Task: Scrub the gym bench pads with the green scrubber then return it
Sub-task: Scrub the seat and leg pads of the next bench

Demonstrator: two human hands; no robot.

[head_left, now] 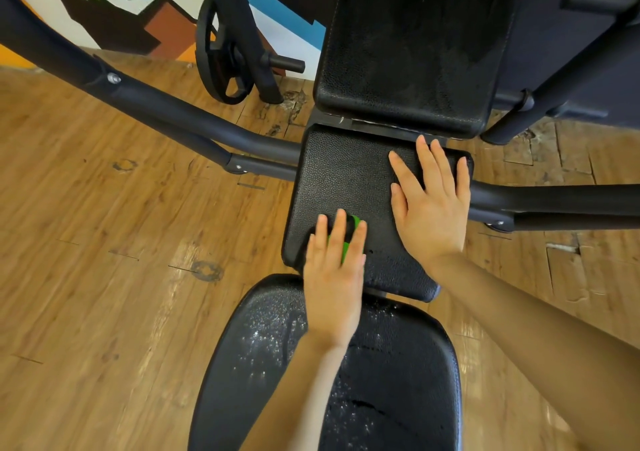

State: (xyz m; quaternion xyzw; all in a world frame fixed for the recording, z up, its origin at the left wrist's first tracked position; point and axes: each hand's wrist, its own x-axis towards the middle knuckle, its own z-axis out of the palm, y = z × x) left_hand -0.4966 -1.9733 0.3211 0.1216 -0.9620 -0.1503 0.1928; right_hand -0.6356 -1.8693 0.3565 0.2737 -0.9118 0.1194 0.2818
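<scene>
Green scrubber [349, 239] lies on the middle bench pad [346, 180], near its front-left corner, almost wholly covered by the left hand [334, 263]. Only slivers of green show between and beyond the fingers. Left hand is flat, fingers straight and pressing the scrubber down onto the pad; not curled around it. Scrubber's long axis appears to run along the fingers, pointing away from the person toward the back pad [412, 52], but most of its outline is hidden, so this is a judgement. Right hand [431, 205] is open, palm down on the same pad's right side, holding nothing, just beside the left hand and not touching the scrubber. Left hand is therefore the working hand. Near seat pad [398, 374] shows whitish flecks and wet streaks. Wooden floor [121, 225] surrounds the frame.
</scene>
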